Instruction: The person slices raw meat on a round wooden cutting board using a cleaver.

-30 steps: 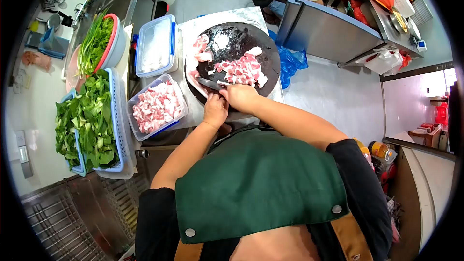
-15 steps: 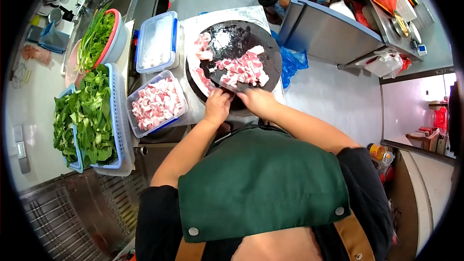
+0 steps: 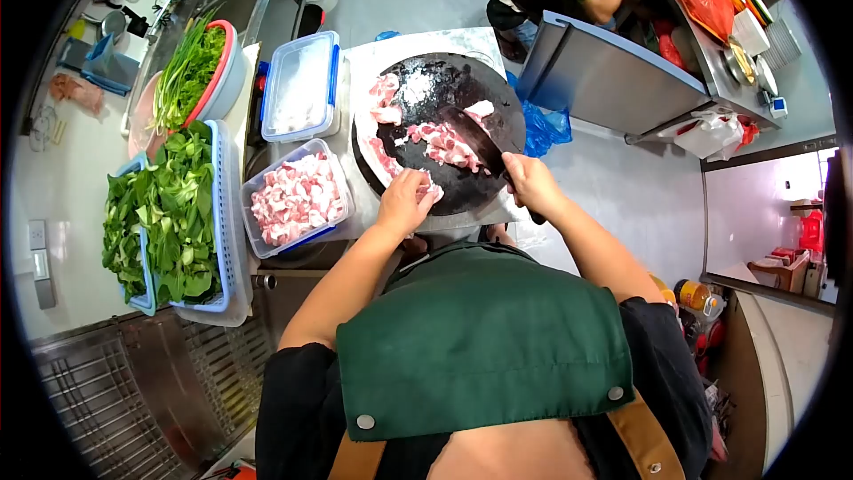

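Right hand (image 3: 533, 185) clenched round handle of knife (image 3: 478, 138), flat dark blade slanting along right side of cut-meat pile (image 3: 444, 144), middle of round black wet-shiny board (image 3: 462, 197). Left hand (image 3: 404, 200), fingers curled, on near end of long pink-and-white meat strip (image 3: 378, 156) along board's left edge; can't tell if pinching or pressing. Pile pieces soft, irregular. Small chunks (image 3: 298, 198) in clear plastic box (image 3: 345, 211), left. Versus half a second ago: knife and right hand shifted right, away from left hand.
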{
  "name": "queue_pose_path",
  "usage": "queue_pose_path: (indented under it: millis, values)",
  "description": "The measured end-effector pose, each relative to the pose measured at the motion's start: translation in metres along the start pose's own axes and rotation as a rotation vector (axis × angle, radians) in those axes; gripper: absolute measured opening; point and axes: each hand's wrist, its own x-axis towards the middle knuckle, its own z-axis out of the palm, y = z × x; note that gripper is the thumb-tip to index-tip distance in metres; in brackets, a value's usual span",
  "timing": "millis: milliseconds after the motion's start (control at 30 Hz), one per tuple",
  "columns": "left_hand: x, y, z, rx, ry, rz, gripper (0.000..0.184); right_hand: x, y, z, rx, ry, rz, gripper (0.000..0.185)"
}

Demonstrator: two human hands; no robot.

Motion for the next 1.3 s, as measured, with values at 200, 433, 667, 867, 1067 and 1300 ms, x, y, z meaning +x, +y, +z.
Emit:
queue_pose_path:
  millis: [200, 433, 667, 867, 1067, 1300]
  values:
    - [0.029, 0.023, 0.010, 0.296, 0.056, -0.099, 0.070, 0.017, 0.029, -0.033, 0.353, 0.178, 0.130, 0.051]
    - [0.082, 0.032, 0.054, 0.228, -0.067, -0.126, 0.120, 0.038, 0.064, -0.044, 0.648, -0.018, 0.384, 0.033]
    - [0.087, 0.028, 0.067, 0.174, 0.125, 0.079, 0.096, 0.037, 0.050, -0.004, 0.518, -0.122, 0.287, 0.023]
    - [0.089, 0.022, 0.073, 0.008, 0.458, 0.092, 0.070, 0.043, 0.036, 0.031, 0.521, -0.168, 0.279, 0.023]
    - [0.082, 0.032, 0.025, -0.105, 0.640, 0.074, 0.064, 0.043, -0.011, 0.050, 0.486, -0.268, 0.195, 0.025]
    - [0.017, -0.023, -0.089, 0.133, 0.970, -0.005, 0.050, 0.042, -0.095, 0.116, 0.260, -0.592, 0.116, 0.026]
